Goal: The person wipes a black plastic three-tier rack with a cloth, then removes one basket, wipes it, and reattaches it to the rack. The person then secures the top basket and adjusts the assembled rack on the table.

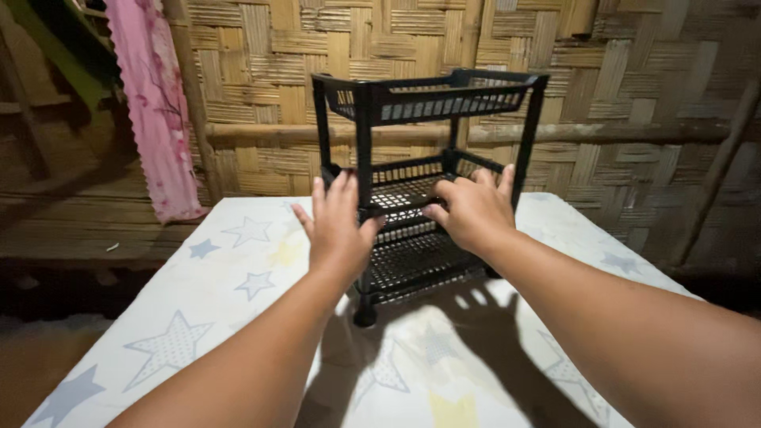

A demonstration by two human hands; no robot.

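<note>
both open hands point(337, 226) point(474, 210) touch the black rack point(420, 103).

Behind and below: cloth, wall, fabric

A star-printed cloth point(198, 317) (white, with grey, blue and yellow stars) covered the table; a woven bamboo wall point(618, 71) stood behind, and a pink fabric point(154, 103) hung at the upper left.

We face a wall of woven bamboo strips point(261, 47), crossed by a horizontal bamboo pole point(602, 133). A pink flowered cloth point(154, 111) hangs at its left. Below us lies a white cover with pastel stars point(198, 317); harsh light throws dark shadows.
</note>
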